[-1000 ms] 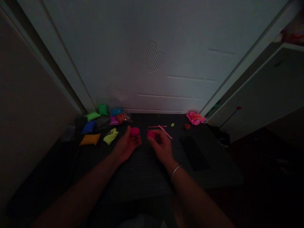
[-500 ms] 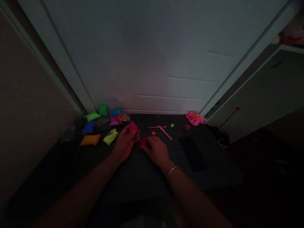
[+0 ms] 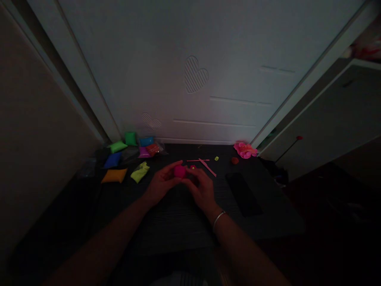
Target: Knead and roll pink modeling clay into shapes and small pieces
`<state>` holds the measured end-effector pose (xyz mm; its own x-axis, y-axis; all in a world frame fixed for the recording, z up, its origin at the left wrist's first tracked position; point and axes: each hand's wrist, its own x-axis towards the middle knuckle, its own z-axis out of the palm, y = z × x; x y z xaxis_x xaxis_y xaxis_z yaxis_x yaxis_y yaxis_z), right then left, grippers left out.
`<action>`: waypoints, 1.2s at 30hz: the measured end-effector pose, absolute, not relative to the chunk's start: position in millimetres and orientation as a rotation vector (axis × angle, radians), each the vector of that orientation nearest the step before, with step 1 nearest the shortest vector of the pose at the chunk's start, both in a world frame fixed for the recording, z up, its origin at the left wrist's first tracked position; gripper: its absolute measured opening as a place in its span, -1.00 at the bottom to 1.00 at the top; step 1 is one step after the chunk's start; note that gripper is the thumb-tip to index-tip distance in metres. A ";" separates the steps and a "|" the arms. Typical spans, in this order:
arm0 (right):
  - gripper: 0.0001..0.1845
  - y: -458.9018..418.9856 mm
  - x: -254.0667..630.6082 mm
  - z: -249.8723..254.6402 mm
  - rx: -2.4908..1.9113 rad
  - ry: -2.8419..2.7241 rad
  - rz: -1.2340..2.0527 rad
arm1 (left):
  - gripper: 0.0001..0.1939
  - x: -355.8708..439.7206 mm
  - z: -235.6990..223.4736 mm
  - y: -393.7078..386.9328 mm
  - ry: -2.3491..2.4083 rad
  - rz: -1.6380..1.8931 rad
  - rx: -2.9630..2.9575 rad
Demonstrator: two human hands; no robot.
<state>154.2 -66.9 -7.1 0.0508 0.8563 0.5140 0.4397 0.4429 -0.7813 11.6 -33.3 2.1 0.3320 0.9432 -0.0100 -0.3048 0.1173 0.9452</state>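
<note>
A round ball of bright pink modelling clay [image 3: 179,172] is held between the fingertips of both hands, above the dark table. My left hand [image 3: 163,181] grips it from the left, thumb below and fingers above. From the right, my right hand [image 3: 203,187], with a bracelet at the wrist, closes its fingertips on the same ball. Just behind the right fingers lies a small red flower [image 3: 193,167] with a light centre, partly hidden. Two pink modelling tools, a thin stick [image 3: 197,160] and a flat knife [image 3: 208,168], lie beyond it.
Several coloured clay packets, including an orange one [image 3: 114,175] and an opened yellow one [image 3: 139,172], lie at left. A yellow bit [image 3: 216,158], a brown-red lump [image 3: 235,161], a pink flower [image 3: 245,150] and a dark flat slab [image 3: 243,194] are at right. A white panel [image 3: 226,79] stands behind.
My hands have come together. The ball in my left hand moved right and down, and my right hand, which was around another pink piece near the table, now holds the ball too.
</note>
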 end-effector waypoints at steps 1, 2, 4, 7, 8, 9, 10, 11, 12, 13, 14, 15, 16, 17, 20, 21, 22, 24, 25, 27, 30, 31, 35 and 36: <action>-0.77 -66.6 154.4 -7.7 -1.157 -1.567 0.463 | -0.46 11.3 2.3 -33.7 0.754 1.039 1.069; -0.79 -66.2 154.6 -8.4 -1.148 -1.558 0.461 | -0.46 11.0 2.4 -33.8 0.744 1.030 1.079; -0.78 -65.3 154.9 -10.1 -1.139 -1.544 0.454 | -0.48 10.5 2.5 -33.6 0.737 1.041 1.125; -0.76 -64.2 154.6 -11.8 -1.135 -1.549 0.449 | -0.55 10.1 2.0 -32.9 0.796 1.114 1.264; -0.77 -63.9 154.2 -12.0 -1.135 -1.549 0.448 | -0.57 10.1 1.6 -32.8 0.825 1.138 1.306; -0.78 -63.7 153.8 -12.0 -1.136 -1.541 0.447 | -0.56 10.2 0.9 -32.8 0.849 1.155 1.330; -0.78 -63.6 153.3 -11.8 -1.142 -1.529 0.447 | -0.54 10.4 0.0 -32.9 0.863 1.169 1.329; -0.77 -63.5 152.9 -11.4 -1.152 -1.517 0.449 | -0.51 10.6 -1.1 -33.1 0.868 1.176 1.307; -0.76 -63.4 152.5 -11.1 -1.162 -1.510 0.452 | -0.50 10.8 -2.2 -33.3 0.870 1.181 1.276; -0.74 -63.3 152.2 -10.7 -1.171 -1.511 0.453 | -0.49 11.0 -3.3 -33.5 0.870 1.179 1.243; -0.73 -63.2 152.0 -10.4 -1.177 -1.516 0.454 | -0.51 11.2 -4.3 -33.7 0.868 1.173 1.213; -0.73 -63.0 151.9 -10.3 -1.180 -1.520 0.454 | -0.54 11.4 -5.0 -33.9 0.864 1.162 1.191; -0.75 -62.8 151.9 -10.3 -1.179 -1.525 0.450 | -0.57 11.5 -5.3 -34.0 0.861 1.150 1.179; -0.77 -62.5 151.9 -10.6 -1.179 -1.525 0.442 | -0.60 11.6 -5.4 -34.2 0.858 1.137 1.174; -0.77 -61.7 151.7 -11.7 -1.200 -1.505 0.430 | -0.60 11.8 -4.0 -34.6 0.855 1.143 1.164; -0.73 -61.4 151.5 -12.1 -1.214 -1.497 0.434 | -0.60 11.8 -3.3 -34.8 0.855 1.160 1.165; -0.69 -61.2 151.4 -12.3 -1.223 -1.498 0.445 | -0.60 11.7 -2.8 -35.1 0.857 1.181 1.167; -0.64 -61.0 151.0 -12.3 -1.205 -1.530 0.481 | -0.62 11.3 -2.2 -35.7 0.871 1.205 1.183; -0.64 -61.1 150.9 -12.1 -1.182 -1.555 0.496 | -0.63 11.0 -2.2 -36.1 0.885 1.204 1.194; -0.68 -61.6 150.6 -11.8 -1.146 -1.591 0.517 | -0.64 10.3 -2.4 -36.8 0.916 1.191 1.212; -0.65 -62.2 150.3 -12.6 -1.153 -1.568 0.518 | -0.65 9.7 -2.1 -37.8 0.949 1.200 1.234; -0.63 -62.3 150.2 -13.2 -1.149 -1.568 0.513 | -0.66 9.7 -1.6 -38.1 0.954 1.211 1.238; -0.66 -62.0 150.1 -15.2 -1.099 -1.587 0.470 | -0.70 10.7 1.2 -39.6 0.963 1.238 1.205; -0.67 -62.0 150.1 -15.3 -1.095 -1.584 0.462 | -0.71 11.3 1.5 -40.0 0.965 1.247 1.185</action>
<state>150.1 -62.0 -15.3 0.0294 0.8324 0.5535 0.4039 0.4966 -0.7683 11.3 -40.0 1.5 0.1110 0.9908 0.0780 -0.1735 -0.0580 0.9831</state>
